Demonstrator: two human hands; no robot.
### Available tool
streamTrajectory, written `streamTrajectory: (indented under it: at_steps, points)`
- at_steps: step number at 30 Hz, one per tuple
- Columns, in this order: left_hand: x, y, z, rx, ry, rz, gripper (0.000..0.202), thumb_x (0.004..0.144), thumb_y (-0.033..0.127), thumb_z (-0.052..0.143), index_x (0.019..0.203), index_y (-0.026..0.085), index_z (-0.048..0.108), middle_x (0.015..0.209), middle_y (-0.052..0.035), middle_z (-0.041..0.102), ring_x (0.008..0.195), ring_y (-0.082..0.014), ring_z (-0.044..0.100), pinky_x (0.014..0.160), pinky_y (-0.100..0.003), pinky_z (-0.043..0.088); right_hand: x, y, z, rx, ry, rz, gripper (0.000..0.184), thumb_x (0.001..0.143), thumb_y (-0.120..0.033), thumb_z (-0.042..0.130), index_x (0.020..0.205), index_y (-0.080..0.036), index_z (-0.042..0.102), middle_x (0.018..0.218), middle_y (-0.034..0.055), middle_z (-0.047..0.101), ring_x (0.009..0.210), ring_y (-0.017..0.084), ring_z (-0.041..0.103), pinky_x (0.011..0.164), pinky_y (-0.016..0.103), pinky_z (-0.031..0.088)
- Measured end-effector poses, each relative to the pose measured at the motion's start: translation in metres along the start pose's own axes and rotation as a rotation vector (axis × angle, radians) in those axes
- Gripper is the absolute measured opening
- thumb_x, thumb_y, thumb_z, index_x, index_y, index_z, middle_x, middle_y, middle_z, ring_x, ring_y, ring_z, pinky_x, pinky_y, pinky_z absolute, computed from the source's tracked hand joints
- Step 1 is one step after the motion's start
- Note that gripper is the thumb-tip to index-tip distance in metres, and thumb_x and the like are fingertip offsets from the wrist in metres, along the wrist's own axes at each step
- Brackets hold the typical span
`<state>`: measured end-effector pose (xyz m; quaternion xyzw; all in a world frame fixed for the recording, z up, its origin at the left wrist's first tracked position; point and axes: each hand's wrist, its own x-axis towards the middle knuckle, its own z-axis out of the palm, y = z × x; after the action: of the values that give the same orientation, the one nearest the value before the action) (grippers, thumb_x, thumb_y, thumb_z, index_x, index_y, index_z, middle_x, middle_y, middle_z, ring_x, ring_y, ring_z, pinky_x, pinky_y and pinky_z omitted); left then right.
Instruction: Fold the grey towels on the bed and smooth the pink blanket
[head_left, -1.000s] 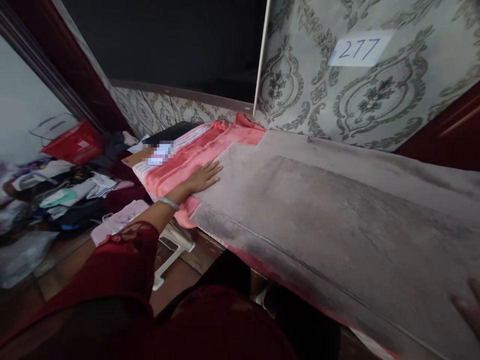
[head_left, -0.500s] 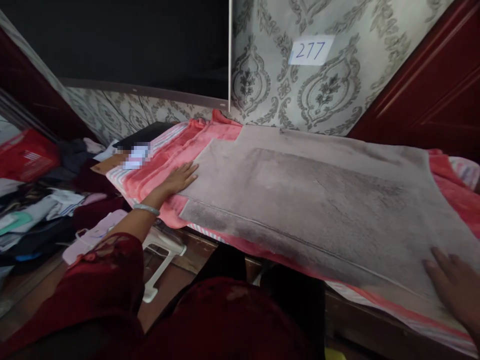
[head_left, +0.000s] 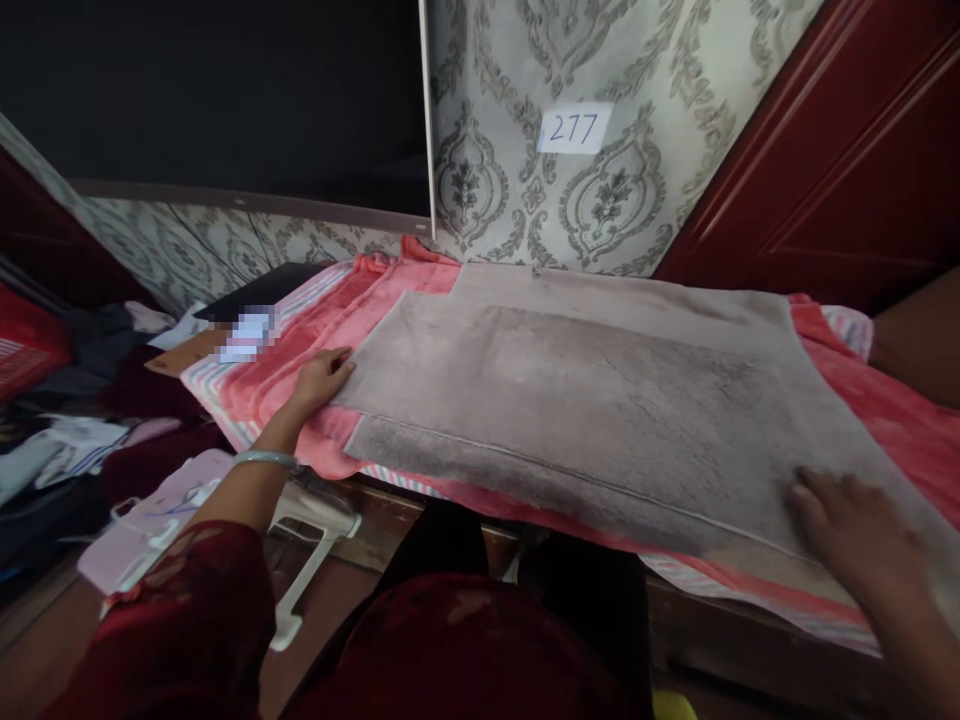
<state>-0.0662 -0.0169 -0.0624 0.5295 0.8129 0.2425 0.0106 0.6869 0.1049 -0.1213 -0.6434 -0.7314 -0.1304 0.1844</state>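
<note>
A grey, soft-napped cloth (head_left: 540, 390) lies folded and spread over a pink blanket (head_left: 375, 310) with a striped border. One long seam runs along its near side, and darker patches mark its middle and right. At the cloth's left edge, my left hand (head_left: 322, 380) has its fingers drawn in and closed on the border. Palm down on the near right part of the cloth, my right hand (head_left: 855, 530) rests with fingers apart, slightly blurred. What the grey cloth is when unfolded, I cannot tell.
A dark television screen (head_left: 247, 100) stands behind, beside a wall label (head_left: 575, 128) reading 277. Piled clothes (head_left: 67, 440) lie at left near a pink stool (head_left: 142, 510). Red wooden panels (head_left: 840, 150) rise at right. A black flat object (head_left: 262, 290) lies beyond the blanket.
My left hand has gone from lying flat with fingers spread to curled at the cloth's left edge. My right hand has shifted a little left over the cloth. The view has turned slightly right.
</note>
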Motion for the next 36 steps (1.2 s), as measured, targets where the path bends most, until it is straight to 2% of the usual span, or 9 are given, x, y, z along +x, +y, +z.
streamTrajectory:
  at_steps: [1, 4, 8, 12, 15, 22, 28, 32, 36]
  points:
    - [0.001, 0.002, -0.002, -0.014, -0.021, -0.055, 0.067, 0.083, 0.046, 0.049, 0.138, 0.009, 0.057, 0.11, -0.0137, 0.07, 0.098, -0.0277, 0.065, 0.089, -0.039, 0.051, 0.002, -0.023, -0.006, 0.036, -0.007, 0.005, 0.082, 0.094, -0.066, 0.009, 0.146, -0.022, 0.055, 0.138, 0.0294, 0.056, 0.133, 0.043, 0.048, 0.089, 0.067, 0.042]
    - [0.009, 0.009, -0.01, -0.08, -0.055, -0.184, 0.066, 0.077, 0.046, 0.057, 0.132, 0.011, 0.061, 0.103, -0.0115, 0.071, 0.092, -0.0271, 0.065, 0.081, -0.036, 0.05, 0.011, -0.111, -0.022, 0.219, -0.069, -0.218, 0.073, 0.099, -0.057, 0.016, 0.145, -0.016, 0.054, 0.149, 0.0245, 0.047, 0.144, 0.036, 0.037, 0.105, 0.058, 0.041]
    - [0.016, 0.021, -0.021, -0.225, -0.099, -0.262, 0.039, 0.07, 0.043, 0.063, 0.097, 0.015, 0.069, 0.09, -0.0077, 0.07, 0.083, -0.0243, 0.065, 0.071, -0.031, 0.049, 0.021, -0.231, -0.036, 0.361, -0.201, -0.493, 0.057, 0.101, -0.05, 0.031, 0.153, -0.03, 0.043, 0.162, 0.0106, 0.034, 0.149, 0.032, 0.029, 0.113, 0.059, 0.033]
    - [0.014, 0.027, -0.026, -0.21, -0.134, -0.24, 0.024, 0.069, 0.043, 0.062, 0.067, 0.019, 0.061, 0.068, -0.0027, 0.062, 0.067, -0.0204, 0.059, 0.058, -0.029, 0.042, 0.02, -0.306, -0.035, 0.402, -0.396, -0.658, 0.057, 0.1, -0.049, 0.041, 0.155, -0.033, 0.038, 0.165, 0.0085, 0.026, 0.151, 0.033, 0.021, 0.117, 0.064, 0.023]
    - [0.01, 0.028, -0.026, -0.205, -0.13, -0.231, 0.025, 0.07, 0.043, 0.06, 0.06, 0.021, 0.056, 0.06, -0.0003, 0.056, 0.062, -0.0188, 0.055, 0.055, -0.028, 0.037, 0.012, -0.325, -0.03, 0.404, -0.406, -0.744, 0.057, 0.099, -0.048, 0.047, 0.154, -0.036, 0.039, 0.164, 0.006, 0.027, 0.152, 0.034, 0.019, 0.118, 0.066, 0.017]
    - [0.006, 0.03, -0.025, -0.286, -0.129, -0.267, 0.028, 0.066, 0.049, 0.062, 0.065, 0.021, 0.059, 0.064, -0.0029, 0.062, 0.067, -0.0236, 0.06, 0.055, -0.03, 0.042, -0.004, -0.311, -0.045, 0.478, -0.523, -0.808, 0.062, 0.096, -0.042, 0.055, 0.155, -0.032, 0.038, 0.164, 0.0063, 0.028, 0.152, 0.032, 0.019, 0.12, 0.062, 0.017]
    - [0.001, 0.037, -0.035, -0.365, -0.144, -0.257, 0.031, 0.062, 0.05, 0.066, 0.069, 0.02, 0.062, 0.066, -0.0013, 0.063, 0.064, -0.0219, 0.058, 0.059, -0.032, 0.045, 0.037, -0.333, -0.066, 0.621, -0.569, -0.835, 0.047, 0.1, -0.041, 0.047, 0.143, -0.026, 0.056, 0.146, 0.01, 0.056, 0.139, 0.028, 0.046, 0.118, 0.052, 0.03]
    - [0.002, 0.04, -0.037, -0.447, -0.191, -0.332, 0.03, 0.061, 0.049, 0.07, 0.066, 0.021, 0.06, 0.064, -0.0014, 0.063, 0.063, -0.0223, 0.06, 0.055, -0.031, 0.046, 0.071, -0.37, -0.05, 0.537, -0.515, -0.662, 0.062, 0.099, -0.043, 0.046, 0.157, -0.023, 0.035, 0.162, 0.0133, 0.03, 0.151, 0.033, 0.024, 0.12, 0.056, 0.023]
    - [0.008, 0.034, -0.032, -0.528, -0.264, -0.432, 0.03, 0.063, 0.05, 0.072, 0.065, 0.022, 0.06, 0.062, -0.0049, 0.065, 0.058, -0.0233, 0.062, 0.05, -0.033, 0.048, 0.071, -0.391, -0.028, 0.461, -0.519, -0.672, 0.064, 0.098, -0.053, 0.047, 0.156, -0.027, 0.037, 0.166, 0.011, 0.021, 0.153, 0.038, 0.011, 0.12, 0.064, 0.011]
